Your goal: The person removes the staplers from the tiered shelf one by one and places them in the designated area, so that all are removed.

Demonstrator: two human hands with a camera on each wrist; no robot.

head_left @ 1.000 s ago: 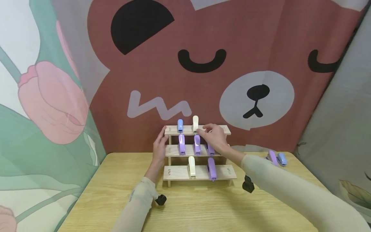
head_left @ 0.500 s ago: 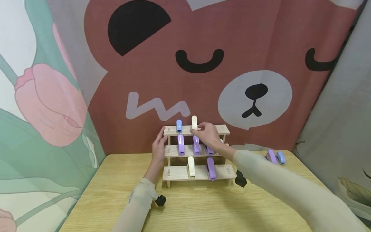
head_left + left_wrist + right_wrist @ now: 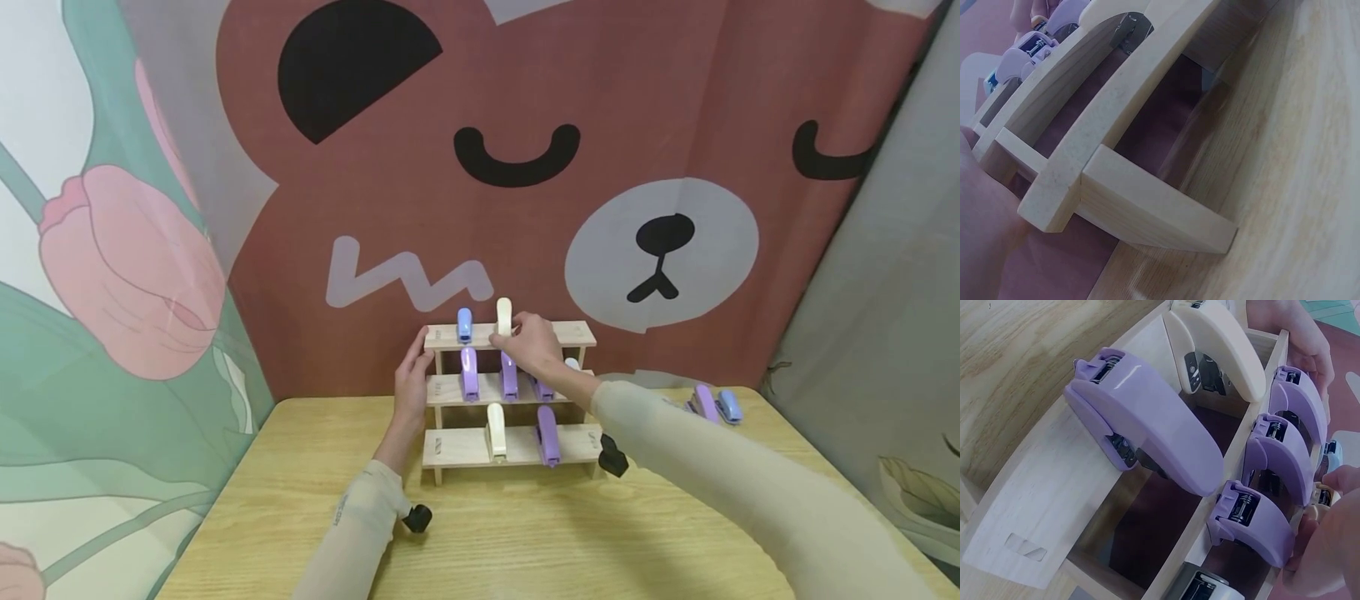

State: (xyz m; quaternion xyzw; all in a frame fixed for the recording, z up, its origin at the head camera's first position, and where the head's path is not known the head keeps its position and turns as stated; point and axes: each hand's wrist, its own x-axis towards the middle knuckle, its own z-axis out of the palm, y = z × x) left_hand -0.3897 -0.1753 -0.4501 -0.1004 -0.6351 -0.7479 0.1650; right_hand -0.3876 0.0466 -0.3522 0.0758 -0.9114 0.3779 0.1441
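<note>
On the top shelf of a three-tier wooden rack (image 3: 558, 333), my right hand (image 3: 534, 346) pinches a cream stapler (image 3: 504, 310) between thumb and fingers. The fingers cover its lower part. In the right wrist view that stapler shows only partly, beside the thumb. My left hand (image 3: 410, 383) lies along the rack's left end with straight fingers, touching the wood. A blue stapler (image 3: 465, 325) stands to the left on the same shelf. Purple staplers (image 3: 469, 372) line the middle shelf, partly hidden by my right hand and wrist.
The bottom shelf holds another cream stapler (image 3: 496, 433) and a large purple stapler (image 3: 548, 436). A grey stapler (image 3: 1204, 586) sits at the middle shelf's right end. Further right on the table (image 3: 300, 467) lie a purple stapler (image 3: 703, 402) and a blue one (image 3: 729, 407). A printed curtain hangs behind.
My right hand has shifted slightly left and closed in around the base of the cream stapler. The left hand keeps its place at the rack's end.
</note>
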